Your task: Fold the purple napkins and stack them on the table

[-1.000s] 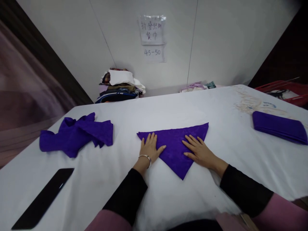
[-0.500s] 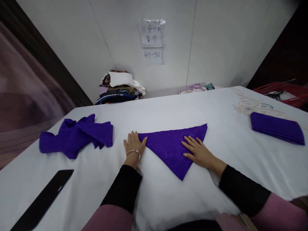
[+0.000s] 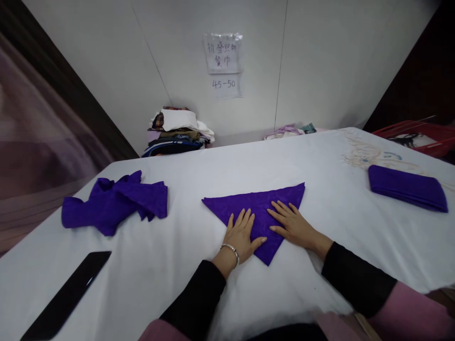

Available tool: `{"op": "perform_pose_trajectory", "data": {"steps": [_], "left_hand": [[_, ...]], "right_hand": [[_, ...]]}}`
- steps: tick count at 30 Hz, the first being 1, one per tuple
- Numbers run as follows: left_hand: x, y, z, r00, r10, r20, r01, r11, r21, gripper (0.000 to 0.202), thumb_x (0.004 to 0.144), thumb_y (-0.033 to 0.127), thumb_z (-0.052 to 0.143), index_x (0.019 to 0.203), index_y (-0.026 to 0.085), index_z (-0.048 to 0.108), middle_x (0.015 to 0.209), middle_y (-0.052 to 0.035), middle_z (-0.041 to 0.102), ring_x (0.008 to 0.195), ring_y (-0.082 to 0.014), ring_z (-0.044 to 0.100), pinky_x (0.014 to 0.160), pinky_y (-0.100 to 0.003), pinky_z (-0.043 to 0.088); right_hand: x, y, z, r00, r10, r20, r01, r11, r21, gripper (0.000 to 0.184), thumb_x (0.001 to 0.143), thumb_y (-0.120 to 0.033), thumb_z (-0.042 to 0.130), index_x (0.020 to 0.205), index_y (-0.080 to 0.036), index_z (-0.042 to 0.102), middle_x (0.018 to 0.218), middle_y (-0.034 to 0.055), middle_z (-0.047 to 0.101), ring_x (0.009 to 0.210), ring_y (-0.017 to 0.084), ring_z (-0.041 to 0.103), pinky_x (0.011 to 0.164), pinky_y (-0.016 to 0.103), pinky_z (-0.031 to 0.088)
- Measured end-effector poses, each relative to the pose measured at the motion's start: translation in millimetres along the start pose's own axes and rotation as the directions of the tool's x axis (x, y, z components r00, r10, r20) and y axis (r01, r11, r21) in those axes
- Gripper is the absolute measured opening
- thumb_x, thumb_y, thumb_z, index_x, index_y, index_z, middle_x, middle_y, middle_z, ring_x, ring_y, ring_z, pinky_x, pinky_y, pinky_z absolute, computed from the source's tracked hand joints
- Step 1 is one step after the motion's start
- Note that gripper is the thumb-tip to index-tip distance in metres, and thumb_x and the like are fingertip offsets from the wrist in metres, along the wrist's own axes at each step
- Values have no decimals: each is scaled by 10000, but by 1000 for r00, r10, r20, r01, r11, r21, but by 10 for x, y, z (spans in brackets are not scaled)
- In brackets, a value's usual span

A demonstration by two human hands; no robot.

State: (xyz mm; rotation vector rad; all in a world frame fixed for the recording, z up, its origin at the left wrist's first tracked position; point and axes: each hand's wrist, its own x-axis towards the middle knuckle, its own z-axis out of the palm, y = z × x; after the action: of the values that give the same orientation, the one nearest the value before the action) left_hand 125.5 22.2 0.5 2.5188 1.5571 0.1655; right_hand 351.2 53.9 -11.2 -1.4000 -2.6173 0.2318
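Observation:
A purple cloth folded into a triangle [image 3: 259,203] lies flat on the white table [image 3: 220,166], its point toward me. My left hand [image 3: 241,234], with a silver bracelet on the wrist, rests flat on the triangle's lower left part, fingers stretched out. My right hand [image 3: 293,225] lies flat on its right half, fingers spread. Neither hand grips anything.
A crumpled heap of purple cloths [image 3: 115,202] lies at the left. A folded purple cloth [image 3: 407,193] sits at the right. A black phone [image 3: 67,293] lies near the front left edge. Stacked fabrics [image 3: 176,130] and a paper sign [image 3: 223,61] are by the wall; a red crate [image 3: 419,135] stands at far right.
My left hand slid out to the triangle's left corner, then came back right and down onto the cloth's lower part. My right hand stayed pressed on the cloth.

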Motion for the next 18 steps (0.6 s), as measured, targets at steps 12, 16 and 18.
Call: {"op": "perform_pose_trajectory", "data": {"steps": [12,16,18], "left_hand": [[136,-673,-141,913,-404,-61,408,910,69,785,821,674,188,1407,159,271,1497,-99,228,1384,-276,134,1094,-543,133],[122,-903,-203,796,-594,-113,601,799,28,746,831,631,220,1401,154,287,1499,-102,215,1384,-274,135,1093,-541,141],[105,-930,-239,737,-658,-154,666,746,2,743,842,610,209,1400,125,282,1500,-127,200,1382,-284,138,1090,-540,155]], "right_hand": [[15,-13,-41,999,17,39,-18,999,27,652,882,-635,247,1417,-265,285,1503,69,184,1380,259,114,1090,509,108],[15,-2,-31,1000,13,29,-14,999,45,636,884,-628,260,1416,-282,282,1501,62,191,1380,261,114,1089,514,113],[15,-1,-29,1000,13,27,-15,999,48,632,884,-626,261,1416,-285,283,1501,60,192,1379,260,116,1089,511,114]]}}
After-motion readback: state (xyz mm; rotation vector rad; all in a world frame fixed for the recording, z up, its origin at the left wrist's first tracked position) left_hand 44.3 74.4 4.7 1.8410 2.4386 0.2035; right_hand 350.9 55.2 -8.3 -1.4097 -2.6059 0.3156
